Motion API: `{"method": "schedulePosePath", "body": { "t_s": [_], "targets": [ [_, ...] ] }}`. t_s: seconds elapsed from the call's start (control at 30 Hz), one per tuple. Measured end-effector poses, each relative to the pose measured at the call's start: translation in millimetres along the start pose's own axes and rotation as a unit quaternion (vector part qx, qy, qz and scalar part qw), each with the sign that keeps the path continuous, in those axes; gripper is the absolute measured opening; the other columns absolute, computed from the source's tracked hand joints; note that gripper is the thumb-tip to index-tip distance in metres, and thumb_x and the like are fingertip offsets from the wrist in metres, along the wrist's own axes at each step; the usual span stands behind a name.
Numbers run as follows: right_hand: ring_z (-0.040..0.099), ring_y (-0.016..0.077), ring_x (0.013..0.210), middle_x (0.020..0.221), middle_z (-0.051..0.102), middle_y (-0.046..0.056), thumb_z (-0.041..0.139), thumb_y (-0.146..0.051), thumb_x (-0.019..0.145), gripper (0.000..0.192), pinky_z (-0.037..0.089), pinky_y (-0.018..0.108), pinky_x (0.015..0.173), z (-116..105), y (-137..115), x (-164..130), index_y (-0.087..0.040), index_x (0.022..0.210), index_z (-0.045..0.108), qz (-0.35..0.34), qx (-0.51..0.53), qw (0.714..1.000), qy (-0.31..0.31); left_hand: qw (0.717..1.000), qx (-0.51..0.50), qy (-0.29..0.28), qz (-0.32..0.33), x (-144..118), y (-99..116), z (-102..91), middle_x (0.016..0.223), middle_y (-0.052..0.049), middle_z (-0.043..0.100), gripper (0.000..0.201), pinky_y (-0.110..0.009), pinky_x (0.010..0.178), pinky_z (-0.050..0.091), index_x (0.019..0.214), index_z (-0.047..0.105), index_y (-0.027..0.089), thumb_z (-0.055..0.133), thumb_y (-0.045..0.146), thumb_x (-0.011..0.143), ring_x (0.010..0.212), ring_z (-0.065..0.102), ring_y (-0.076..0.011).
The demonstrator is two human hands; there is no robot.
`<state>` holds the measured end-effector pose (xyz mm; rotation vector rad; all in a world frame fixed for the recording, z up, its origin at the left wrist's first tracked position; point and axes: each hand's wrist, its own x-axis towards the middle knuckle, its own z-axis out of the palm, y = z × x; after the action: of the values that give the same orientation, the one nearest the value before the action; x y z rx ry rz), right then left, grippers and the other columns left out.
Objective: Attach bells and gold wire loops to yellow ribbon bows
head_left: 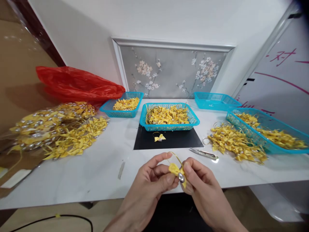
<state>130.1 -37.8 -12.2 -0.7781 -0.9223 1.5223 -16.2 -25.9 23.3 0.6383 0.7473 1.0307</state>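
Between my two hands, just above the table's front edge, is a yellow ribbon bow with a shiny silver bead at its centre and a loop of gold cord. My left hand is closed in a pinch on the bow's left side, its index finger raised by the cord loop. On the other side, my right hand pinches the bow and the base of the cord between thumb and fingers. A single similar bow lies on the black mat beyond my hands.
A blue basket of bows stands on the mat's far part. Thread snips lie by its right corner. Bow piles flank both sides, near other blue baskets. A red plastic bag sits back left.
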Motion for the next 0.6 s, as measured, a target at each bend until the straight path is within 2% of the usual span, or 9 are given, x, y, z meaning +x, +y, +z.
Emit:
{"method": "schedulePosePath", "body": {
  "t_s": [0.07, 0.2, 0.27, 0.4, 0.5, 0.6],
  "targets": [
    [0.022, 0.0095, 0.054, 0.061, 0.035, -0.007, 0.058, -0.041, 0.093, 0.029, 0.021, 0.023, 0.049, -1.6, 1.2, 0.6, -0.02, 0.075, 0.049, -0.006, -0.013, 1.0, 0.017, 1.0, 0.014, 0.0, -0.005, -1.7, 1.2, -2.3, 0.08, -0.001, 0.074, 0.04, -0.021, 0.072, 0.054, 0.104, 0.071, 0.021, 0.086, 0.017, 0.067, 0.072, 0.068, -0.0119],
    [0.025, 0.0099, 0.055, 0.063, 0.036, -0.006, 0.056, -0.042, 0.093, 0.03, 0.023, 0.023, 0.049, -3.6, -2.6, 0.2, -0.02, 0.074, 0.049, -0.051, -0.107, 0.992, 0.048, 0.998, 0.064, 0.008, 0.017, -7.2, 3.1, -4.7, 0.077, -0.002, 0.069, 0.014, -0.023, 0.073, 0.054, 0.085, 0.069, 0.017, 0.074, 0.03, 0.081, 0.074, 0.064, -0.0123],
    [0.027, 0.0102, 0.055, 0.063, 0.035, -0.006, 0.054, -0.043, 0.094, 0.032, 0.025, 0.023, 0.049, -1.5, -5.5, -0.6, -0.02, 0.073, 0.049, -0.073, -0.163, 0.983, 0.049, 0.996, 0.084, 0.004, 0.025, -8.2, 2.4, -3.4, 0.074, -0.001, 0.066, 0.019, -0.023, 0.069, 0.053, 0.079, 0.068, 0.016, 0.069, 0.034, 0.085, 0.072, 0.06, -0.0119],
    [0.032, 0.0102, 0.053, 0.061, 0.037, -0.006, 0.05, -0.042, 0.095, 0.032, 0.029, 0.022, 0.046, 5.2, -8.9, -1.7, -0.02, 0.072, 0.048, -0.088, -0.248, 0.964, 0.022, 0.992, 0.115, 0.014, 0.043, -4.0, -1.4, 0.5, 0.071, 0.001, 0.059, 0.023, -0.023, 0.064, 0.051, 0.069, 0.065, 0.015, 0.073, 0.034, 0.08, 0.066, 0.054, -0.0115],
    [0.043, 0.0113, 0.056, 0.072, 0.047, -0.003, 0.05, -0.037, 0.095, 0.017, 0.038, 0.022, 0.05, 6.9, -10.1, -1.6, -0.022, 0.087, 0.052, -0.128, -0.279, 0.952, 0.024, 0.982, 0.173, 0.032, 0.073, 0.3, -4.1, 0.6, 0.068, 0.001, 0.058, 0.023, -0.025, 0.067, 0.049, 0.068, 0.064, 0.016, 0.071, 0.033, 0.081, 0.066, 0.055, -0.013],
    [0.05, 0.0132, 0.062, 0.08, 0.052, 0.0, 0.049, -0.03, 0.096, 0.009, 0.043, 0.024, 0.055, 6.7, -13.8, 0.1, -0.023, 0.096, 0.054, -0.167, -0.338, 0.926, 0.016, 0.955, 0.267, 0.042, 0.124, 1.0, -5.5, -0.5, 0.068, 0.0, 0.061, 0.022, -0.025, 0.069, 0.047, 0.07, 0.064, 0.017, 0.066, 0.033, 0.085, 0.07, 0.057, -0.0155]
  ]
}}
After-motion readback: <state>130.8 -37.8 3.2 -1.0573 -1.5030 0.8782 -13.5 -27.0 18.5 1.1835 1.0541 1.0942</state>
